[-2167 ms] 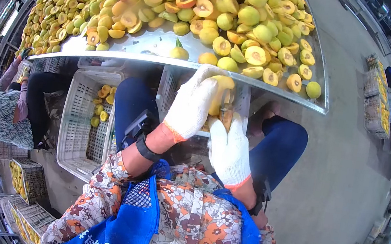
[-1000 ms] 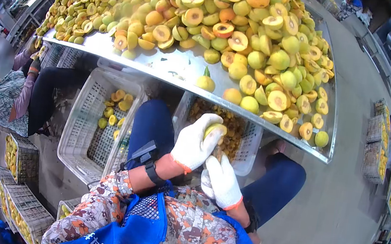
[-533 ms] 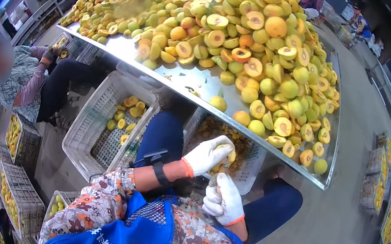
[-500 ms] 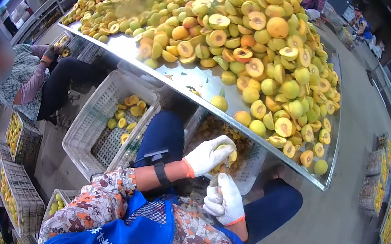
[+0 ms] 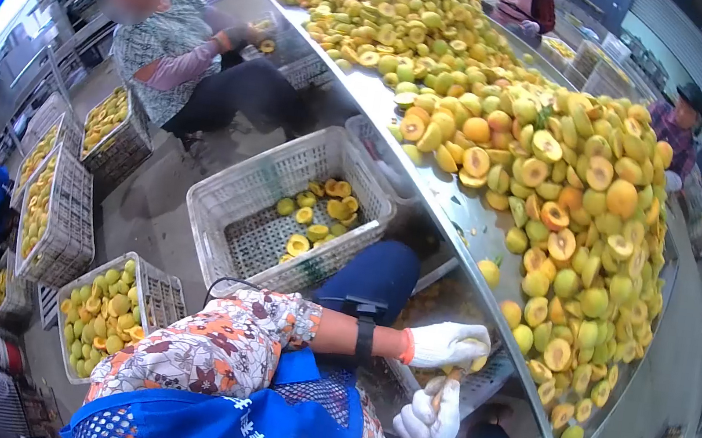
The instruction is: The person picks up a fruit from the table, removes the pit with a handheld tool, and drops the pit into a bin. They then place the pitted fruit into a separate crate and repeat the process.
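Note:
In a white glove, my left hand (image 5: 446,345) is closed around a piece of yellow-green fruit (image 5: 480,361), which looks like a peach or apricot half and is mostly covered by the fingers. Just below it, my right hand (image 5: 429,422), also gloved, grips a small hand tool (image 5: 439,388) with a brownish handle. Its working end meets the fruit; the exact shape of the tip is too small to make out. Both hands are over a pale crate (image 5: 484,387) between my knees, beside the edge of a metal table (image 5: 483,294) heaped with halved fruit (image 5: 541,191).
A plastic crate (image 5: 273,275) with a few fruit halves stands left of my knee. Another crate (image 5: 168,297) filled with fruit is nearer me. Several full crates (image 5: 71,222) line the left side. A seated co-worker (image 5: 169,53) works at the table's left; others are behind it.
The view has swung to the left, so the table and hands appear further right and more crates show at the left. My hands keep hold of the fruit and tool.

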`<state>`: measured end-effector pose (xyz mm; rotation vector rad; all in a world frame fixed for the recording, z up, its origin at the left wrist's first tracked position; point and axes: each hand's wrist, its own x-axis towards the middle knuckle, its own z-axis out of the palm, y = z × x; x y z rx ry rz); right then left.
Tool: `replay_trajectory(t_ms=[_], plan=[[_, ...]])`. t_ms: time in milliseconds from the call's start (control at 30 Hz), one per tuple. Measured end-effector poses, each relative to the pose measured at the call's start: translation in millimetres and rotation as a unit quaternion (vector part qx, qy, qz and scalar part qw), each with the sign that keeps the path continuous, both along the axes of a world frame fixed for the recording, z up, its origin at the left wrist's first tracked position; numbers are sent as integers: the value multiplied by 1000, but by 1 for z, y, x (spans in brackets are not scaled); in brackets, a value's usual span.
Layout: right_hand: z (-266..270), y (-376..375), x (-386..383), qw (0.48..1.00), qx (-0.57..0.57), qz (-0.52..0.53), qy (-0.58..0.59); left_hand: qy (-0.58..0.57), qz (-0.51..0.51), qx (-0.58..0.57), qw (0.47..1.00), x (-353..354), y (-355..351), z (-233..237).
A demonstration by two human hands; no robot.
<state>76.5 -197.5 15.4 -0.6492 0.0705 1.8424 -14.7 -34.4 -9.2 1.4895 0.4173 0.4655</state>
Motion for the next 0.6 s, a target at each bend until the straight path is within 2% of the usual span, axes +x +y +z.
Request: replay_trajectory(t_ms=[67,100,133,200,300,367,400,433,467,533,567,600], plan=[[-8,-2,-1,1000,-8,6,-17,-29,41,10,999,-2,-8,-7],[-7,0,-4,999,-17,6,-34,-66,93,19,993,-4,-17,-8],[-4,2,-8,995,-2,0,-97,-61,91,-27,994,-2,-18,-8],[-4,6,-11,993,-4,-7,-115,-34,90,-85,992,5,-16,-7],[-2,7,-7,994,-12,3,-107,7,62,-51,997,4,-10,-11],[-9,6,-5,998,-12,21,-54,17,104,123,987,-4,-13,-9],[-4,10,-10,990,-49,35,-129,24,87,87,992,-5,-12,-5],[-3,11,-8,990,-46,28,-130,32,70,51,996,-5,-10,-1],[-4,12,-7,994,-38,29,-97,32,64,53,996,-3,-7,0],[-8,10,-4,998,-30,30,-40,33,21,-47,998,1,-3,0],[-11,8,-2,998,-29,26,-40,33,17,-47,998,0,-4,0],[-12,7,-1,1000,6,26,15,11,30,-32,999,-2,-5,0]])
